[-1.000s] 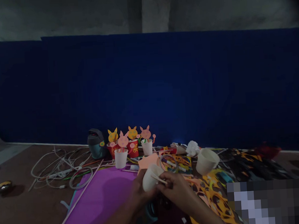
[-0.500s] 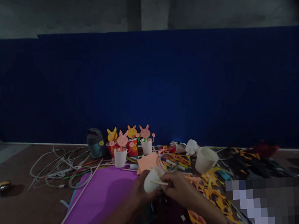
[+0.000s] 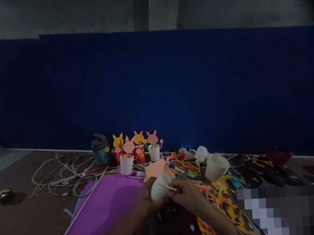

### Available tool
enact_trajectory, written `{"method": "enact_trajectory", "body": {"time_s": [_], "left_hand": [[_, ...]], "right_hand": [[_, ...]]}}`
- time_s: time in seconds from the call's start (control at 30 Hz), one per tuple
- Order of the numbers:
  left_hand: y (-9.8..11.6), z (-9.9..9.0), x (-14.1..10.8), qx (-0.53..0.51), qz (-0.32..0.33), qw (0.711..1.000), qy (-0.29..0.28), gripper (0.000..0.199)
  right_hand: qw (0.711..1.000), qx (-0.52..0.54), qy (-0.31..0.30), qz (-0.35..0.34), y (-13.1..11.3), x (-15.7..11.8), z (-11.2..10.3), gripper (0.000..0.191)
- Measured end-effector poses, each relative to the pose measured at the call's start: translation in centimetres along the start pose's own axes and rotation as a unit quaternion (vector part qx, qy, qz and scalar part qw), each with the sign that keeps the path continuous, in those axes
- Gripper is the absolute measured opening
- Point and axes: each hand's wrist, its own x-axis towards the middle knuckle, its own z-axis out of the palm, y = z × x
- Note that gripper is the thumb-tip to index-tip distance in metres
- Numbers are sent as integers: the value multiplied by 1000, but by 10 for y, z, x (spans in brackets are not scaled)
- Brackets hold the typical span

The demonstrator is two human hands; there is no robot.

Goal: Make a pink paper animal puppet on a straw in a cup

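Observation:
My left hand (image 3: 145, 198) is wrapped round a white paper cup (image 3: 157, 191), which is tilted over the front of the table. A thin pale stick (image 3: 166, 186) is pinched between the fingers of my right hand (image 3: 187, 194); its far end lies across the cup's side, though I cannot tell whether it touches. Just behind the cup is a sheet of peach paper (image 3: 155, 169). A roll of clear tape (image 3: 176, 170) lies beyond my right fingers. Purple paper (image 3: 109, 205) spreads out to the left of my left hand.
Several cups with paper animal figures, among them a white cup (image 3: 127, 164), stand at the back. Left are a dark teal device (image 3: 100, 151), tangled white cable (image 3: 61, 173) and a shiny mouse-like object (image 3: 2, 195). Right are a larger pale cup (image 3: 216, 167) and orange paper scraps (image 3: 228, 209).
The stick in my right hand has tipped, its far end now higher against the cup. My left hand keeps its hold on the cup, with little movement.

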Motion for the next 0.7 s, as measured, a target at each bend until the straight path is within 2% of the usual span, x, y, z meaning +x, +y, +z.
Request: {"method": "enact_trajectory", "body": {"time_s": [0.13,0.37,0.53,0.63,0.7], "left_hand": [[6,2,-1,74,28,996,29,40],[0,0,1,99,27,994,27,42],[-3,-1,3,143,30,989,20,44],[-1,-2,4,210,36,976,33,45],[1,-3,4,236,11,971,26,46]], "right_hand": [[1000,-11,1,-10,3,0,2,9],[999,-7,36,4,4,2,5,5],[1000,3,-10,16,6,1,2,5],[999,1,-43,25,8,-1,-1,8],[997,10,-67,24,9,-3,-2,9]]}}
